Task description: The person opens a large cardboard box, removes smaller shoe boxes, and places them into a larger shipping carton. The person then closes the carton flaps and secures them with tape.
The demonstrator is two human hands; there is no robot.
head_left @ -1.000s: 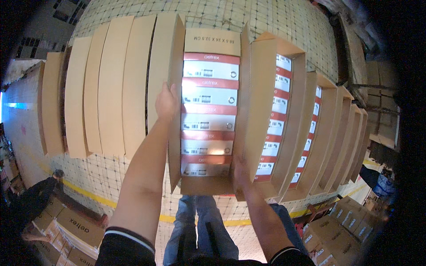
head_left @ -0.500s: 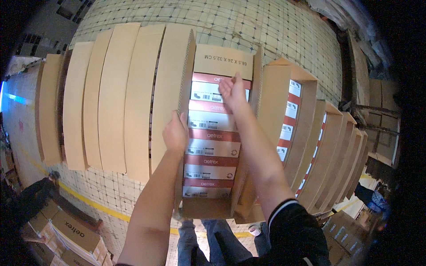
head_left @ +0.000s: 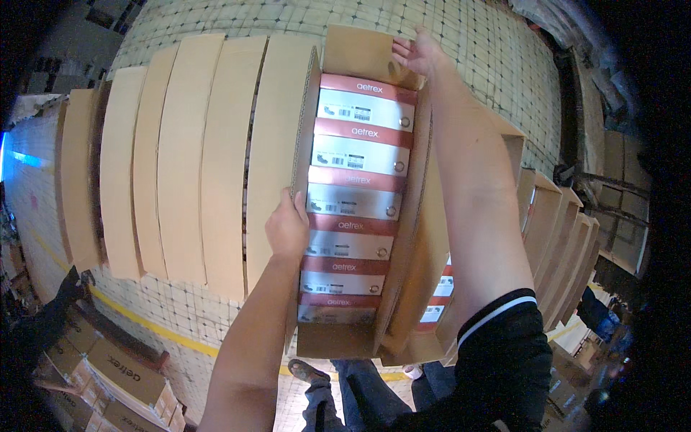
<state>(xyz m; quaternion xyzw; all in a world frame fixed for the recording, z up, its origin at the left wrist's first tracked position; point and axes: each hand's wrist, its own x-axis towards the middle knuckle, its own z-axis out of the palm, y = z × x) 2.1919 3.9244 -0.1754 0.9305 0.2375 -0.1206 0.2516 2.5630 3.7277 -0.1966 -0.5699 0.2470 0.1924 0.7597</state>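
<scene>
A long cardboard carton (head_left: 338,341) stands in front of me with its top flaps raised. Inside is a row of red-and-white shoe boxes (head_left: 360,150), labelled ends upward. At the carton's left side, my left hand (head_left: 286,229) is closed on the edge of the long left flap (head_left: 291,108), thumb on the inner side. My right hand (head_left: 419,56) is at the far right corner, fingers stretched out and thumb apart. Its fingertips are by the right edge of the far end flap (head_left: 358,52), which stands up and leans outward. Whether they touch it is hard to tell.
Several cartons with raised flaps (head_left: 191,158) stand in a row on the left. More open cartons (head_left: 536,237) with shoe boxes line the right, partly behind my right arm. Stacked cartons (head_left: 119,367) are at the lower left, near a yellow floor line (head_left: 155,330).
The far end flap has gone from covering the far shoe box to standing outward. My right hand has moved away and to the right; my left hand has slid slightly nearer along its flap.
</scene>
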